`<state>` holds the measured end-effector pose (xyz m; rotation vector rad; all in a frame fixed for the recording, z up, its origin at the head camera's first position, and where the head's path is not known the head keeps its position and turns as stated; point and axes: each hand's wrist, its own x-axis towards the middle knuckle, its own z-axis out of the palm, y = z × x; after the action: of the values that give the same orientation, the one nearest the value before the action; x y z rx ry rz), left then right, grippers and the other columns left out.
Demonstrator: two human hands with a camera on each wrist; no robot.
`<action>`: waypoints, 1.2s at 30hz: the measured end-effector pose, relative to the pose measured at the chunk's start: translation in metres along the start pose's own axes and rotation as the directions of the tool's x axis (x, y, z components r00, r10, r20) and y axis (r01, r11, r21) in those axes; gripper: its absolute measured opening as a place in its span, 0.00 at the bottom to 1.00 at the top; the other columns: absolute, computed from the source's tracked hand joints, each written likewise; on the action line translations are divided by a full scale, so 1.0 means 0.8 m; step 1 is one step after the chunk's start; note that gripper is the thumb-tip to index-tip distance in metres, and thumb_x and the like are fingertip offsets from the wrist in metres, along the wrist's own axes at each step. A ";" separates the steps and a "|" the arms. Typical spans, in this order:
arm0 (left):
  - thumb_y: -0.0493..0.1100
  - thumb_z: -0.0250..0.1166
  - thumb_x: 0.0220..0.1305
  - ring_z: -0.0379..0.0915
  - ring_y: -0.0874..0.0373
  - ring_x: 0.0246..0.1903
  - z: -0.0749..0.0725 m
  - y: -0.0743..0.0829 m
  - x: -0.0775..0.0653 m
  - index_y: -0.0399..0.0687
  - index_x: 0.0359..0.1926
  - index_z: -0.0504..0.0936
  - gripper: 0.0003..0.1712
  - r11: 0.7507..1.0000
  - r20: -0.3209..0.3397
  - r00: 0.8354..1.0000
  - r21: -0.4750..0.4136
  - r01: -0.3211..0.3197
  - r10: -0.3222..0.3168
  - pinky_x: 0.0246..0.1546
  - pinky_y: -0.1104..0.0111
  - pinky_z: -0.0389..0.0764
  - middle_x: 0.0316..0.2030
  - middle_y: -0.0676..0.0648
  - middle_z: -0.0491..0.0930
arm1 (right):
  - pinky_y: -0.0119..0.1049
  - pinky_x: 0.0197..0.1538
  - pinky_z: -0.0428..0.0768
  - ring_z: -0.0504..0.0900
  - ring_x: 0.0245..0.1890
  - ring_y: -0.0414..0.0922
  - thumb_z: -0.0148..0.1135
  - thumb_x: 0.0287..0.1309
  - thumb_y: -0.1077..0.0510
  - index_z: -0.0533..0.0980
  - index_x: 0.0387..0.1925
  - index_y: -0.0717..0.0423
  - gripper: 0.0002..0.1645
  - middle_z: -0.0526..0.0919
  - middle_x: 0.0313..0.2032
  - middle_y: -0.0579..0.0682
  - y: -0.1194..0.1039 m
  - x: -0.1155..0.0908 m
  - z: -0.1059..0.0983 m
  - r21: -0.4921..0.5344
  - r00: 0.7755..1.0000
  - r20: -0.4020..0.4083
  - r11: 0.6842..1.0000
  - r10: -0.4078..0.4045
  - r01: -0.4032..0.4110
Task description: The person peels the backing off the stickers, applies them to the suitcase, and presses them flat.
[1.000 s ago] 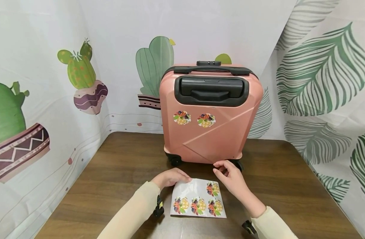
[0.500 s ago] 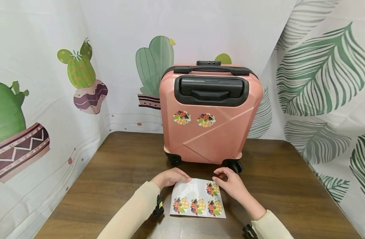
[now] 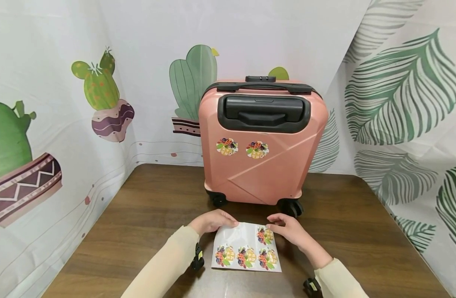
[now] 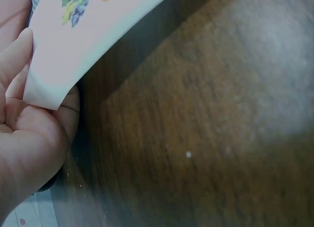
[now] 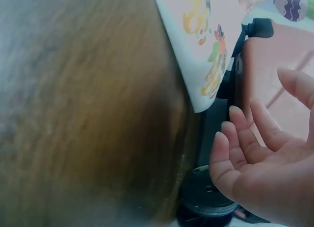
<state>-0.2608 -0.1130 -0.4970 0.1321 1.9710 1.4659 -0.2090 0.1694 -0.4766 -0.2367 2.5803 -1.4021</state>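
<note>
A white sheet of fruit stickers is held just in front of the suitcase. My left hand pinches its upper left corner between thumb and fingers, as the left wrist view also shows. Stickers fill the bottom row, and one sticker sits at the upper right; the upper left part is bare. Beside that upper right corner is my right hand, its fingers loosely bent. The right wrist view shows its thumb and fingers apart, holding nothing. Two fruit stickers are on the pink suitcase.
The suitcase stands upright at the back of the brown wooden table, on black wheels. A white curtain printed with cacti and leaves hangs behind and at both sides.
My right hand has come down and slightly toward the sheet's upper right corner, away from the suitcase wheel. My left hand and the sheet have stayed almost still.
</note>
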 end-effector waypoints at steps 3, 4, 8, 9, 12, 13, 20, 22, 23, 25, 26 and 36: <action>0.37 0.65 0.70 0.80 0.62 0.32 0.000 0.000 0.001 0.29 0.51 0.86 0.15 1.000 0.001 1.000 -0.003 0.000 0.000 0.40 0.69 0.82 0.35 0.49 0.89 | 0.39 0.46 0.79 0.80 0.49 0.48 0.65 0.67 0.52 0.79 0.55 0.63 0.22 0.85 0.53 0.58 0.007 0.004 -0.001 0.051 0.996 0.030 0.995 0.080 -0.081; 0.37 0.65 0.70 0.80 0.62 0.32 0.000 0.000 0.001 0.29 0.51 0.86 0.15 1.000 0.003 1.000 -0.005 0.001 -0.001 0.40 0.69 0.82 0.35 0.50 0.89 | 0.39 0.45 0.79 0.80 0.49 0.48 0.64 0.68 0.52 0.79 0.55 0.63 0.22 0.84 0.53 0.59 0.008 0.005 -0.002 0.061 0.994 0.040 0.993 0.098 -0.101; 0.37 0.65 0.70 0.80 0.62 0.33 0.001 0.001 0.000 0.30 0.51 0.86 0.15 1.000 0.003 1.000 -0.003 -0.003 0.003 0.41 0.68 0.82 0.36 0.49 0.89 | 0.39 0.43 0.78 0.80 0.49 0.49 0.60 0.71 0.51 0.79 0.55 0.64 0.22 0.84 0.54 0.60 0.011 0.008 -0.004 0.076 0.987 0.055 0.985 0.153 -0.157; 0.37 0.65 0.70 0.80 0.62 0.33 0.001 0.001 0.000 0.30 0.51 0.86 0.15 1.000 0.001 1.000 -0.002 -0.001 0.001 0.41 0.68 0.82 0.36 0.49 0.89 | 0.40 0.42 0.78 0.79 0.49 0.50 0.59 0.71 0.51 0.79 0.56 0.65 0.23 0.83 0.54 0.61 0.010 0.007 -0.006 0.078 0.986 0.067 0.985 0.151 -0.156; 0.37 0.65 0.70 0.80 0.62 0.33 0.001 0.002 0.001 0.30 0.51 0.86 0.15 1.000 -0.004 1.000 -0.001 0.001 -0.001 0.41 0.68 0.82 0.37 0.48 0.89 | 0.37 0.41 0.76 0.78 0.47 0.49 0.60 0.71 0.52 0.78 0.57 0.66 0.23 0.83 0.52 0.60 0.013 0.008 -0.007 0.098 0.982 0.083 0.979 0.171 -0.179; 0.37 0.65 0.70 0.80 0.62 0.33 0.001 0.002 0.001 0.30 0.51 0.86 0.15 1.000 -0.004 1.000 0.000 0.002 -0.002 0.41 0.68 0.82 0.37 0.49 0.89 | 0.37 0.41 0.76 0.78 0.47 0.49 0.60 0.71 0.53 0.78 0.57 0.66 0.23 0.83 0.52 0.60 0.013 0.009 -0.007 0.102 0.980 0.090 0.978 0.175 -0.184; 0.36 0.64 0.70 0.80 0.63 0.32 0.000 0.004 0.002 0.29 0.51 0.85 0.15 1.000 0.010 1.000 0.006 -0.001 0.001 0.40 0.70 0.81 0.34 0.52 0.88 | 0.37 0.40 0.74 0.78 0.46 0.49 0.62 0.67 0.56 0.79 0.57 0.67 0.23 0.83 0.52 0.60 0.014 0.011 -0.007 0.086 0.980 0.102 0.979 0.174 -0.183; 0.36 0.64 0.70 0.80 0.63 0.32 0.000 0.004 0.002 0.28 0.51 0.85 0.15 1.000 0.016 1.000 0.008 0.000 0.000 0.40 0.70 0.81 0.33 0.53 0.87 | 0.37 0.41 0.75 0.78 0.46 0.49 0.63 0.67 0.55 0.80 0.55 0.66 0.21 0.84 0.52 0.60 0.015 0.013 -0.007 0.070 0.980 0.099 0.981 0.175 -0.182; 0.36 0.64 0.70 0.80 0.63 0.32 0.000 0.004 0.002 0.28 0.51 0.85 0.14 1.000 0.019 1.000 0.008 -0.002 0.002 0.40 0.70 0.81 0.32 0.53 0.87 | 0.37 0.41 0.75 0.79 0.46 0.49 0.63 0.67 0.55 0.80 0.54 0.66 0.21 0.84 0.52 0.59 0.015 0.014 -0.006 0.063 0.980 0.098 0.982 0.173 -0.180; 0.35 0.64 0.70 0.79 0.63 0.31 -0.001 0.005 0.003 0.27 0.51 0.85 0.14 1.000 0.022 1.000 0.010 -0.007 0.006 0.40 0.70 0.81 0.31 0.53 0.87 | 0.38 0.41 0.75 0.79 0.45 0.48 0.63 0.67 0.55 0.81 0.53 0.66 0.20 0.85 0.50 0.59 0.016 0.015 -0.007 0.043 0.981 0.103 0.985 0.163 -0.168; 0.35 0.64 0.70 0.79 0.63 0.31 -0.001 0.005 0.004 0.27 0.50 0.85 0.14 1.000 0.024 1.000 0.010 -0.008 0.008 0.40 0.70 0.81 0.30 0.54 0.87 | 0.38 0.40 0.76 0.80 0.44 0.48 0.63 0.67 0.56 0.82 0.52 0.66 0.19 0.85 0.49 0.59 0.016 0.015 -0.007 0.036 0.982 0.103 0.986 0.160 -0.165; 0.35 0.65 0.69 0.79 0.63 0.31 -0.004 0.006 0.005 0.26 0.49 0.85 0.14 0.999 0.034 0.999 0.047 -0.022 0.020 0.39 0.70 0.81 0.30 0.54 0.86 | 0.37 0.38 0.73 0.76 0.39 0.46 0.63 0.65 0.60 0.83 0.44 0.65 0.11 0.85 0.41 0.54 0.021 0.018 -0.002 0.013 0.986 0.093 0.990 0.141 -0.143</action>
<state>-0.2669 -0.1121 -0.4943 0.1971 1.9837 1.4214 -0.2241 0.1765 -0.4908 -0.1084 2.4552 -1.3343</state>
